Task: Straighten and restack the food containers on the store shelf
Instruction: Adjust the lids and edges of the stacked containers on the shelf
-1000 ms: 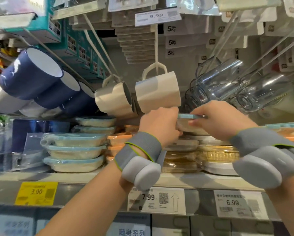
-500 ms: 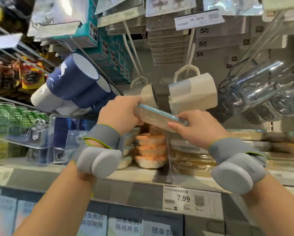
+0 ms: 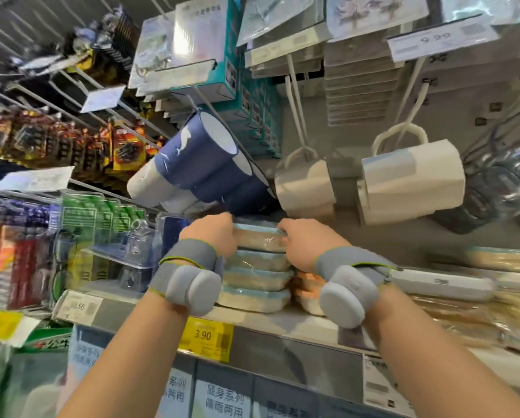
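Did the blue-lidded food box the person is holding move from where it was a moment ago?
Yes. The blue-lidded clear food box went left along the shelf, from in front of the white hanging mug onto the blue-lidded stack above the yellow 3.90 price tag.

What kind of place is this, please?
Most likely a housewares aisle in a shop: a yellow 3.90 price tag on the shelf edge, cream mugs hanging on pegs, and stacked blue-lidded food containers held by both hands.

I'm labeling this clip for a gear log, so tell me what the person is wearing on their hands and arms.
Both forearms are bare, with no sleeves or gloves. The left hand and right hand each have a grey fabric wrist strap edged with thin lime-green piping. Each strap carries a rounded, light grey puck-shaped module, left and right. No cables or readable markings show.
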